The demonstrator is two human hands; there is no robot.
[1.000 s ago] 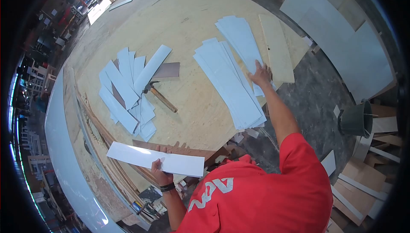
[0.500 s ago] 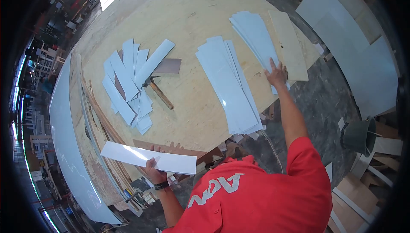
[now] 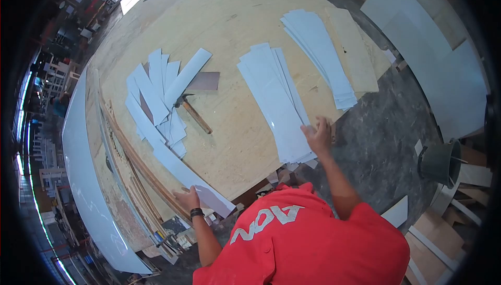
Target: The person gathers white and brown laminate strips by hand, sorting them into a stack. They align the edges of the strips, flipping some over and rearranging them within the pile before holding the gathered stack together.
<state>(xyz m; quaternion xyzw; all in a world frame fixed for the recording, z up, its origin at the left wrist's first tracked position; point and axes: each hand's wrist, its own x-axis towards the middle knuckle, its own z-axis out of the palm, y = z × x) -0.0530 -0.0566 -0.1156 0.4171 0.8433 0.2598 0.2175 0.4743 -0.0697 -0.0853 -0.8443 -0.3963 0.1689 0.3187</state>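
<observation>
My left hand (image 3: pixel 188 199) is beside the near part of a long white strip (image 3: pixel 193 180), its fingers stretched out to the left and apart, at the strip's left edge. That strip slants from the fanned pile of white strips (image 3: pixel 151 89) down to the near table edge. My right hand (image 3: pixel 318 138) hovers at the right edge of the middle stack of white strips (image 3: pixel 274 105), fingers bent and apart, thumb close to the stack. Farther right lies another stack of white strips (image 3: pixel 318 50). A hammer (image 3: pixel 195 115) rests by the fanned pile.
The wooden worktable (image 3: pixel 224 39) carries a pale board (image 3: pixel 352 50) at its right and long wooden slats (image 3: pixel 135 159) along its left. A dark bucket (image 3: pixel 440 163) stands on the floor at right, near wood offcuts (image 3: pixel 433 243). Large white panels (image 3: pixel 417 39) lie beyond.
My left hand has lowered and turned the strip, which now slants alongside the fanned pile. My right hand has left the far-right stack and moved left and nearer, to the middle stack.
</observation>
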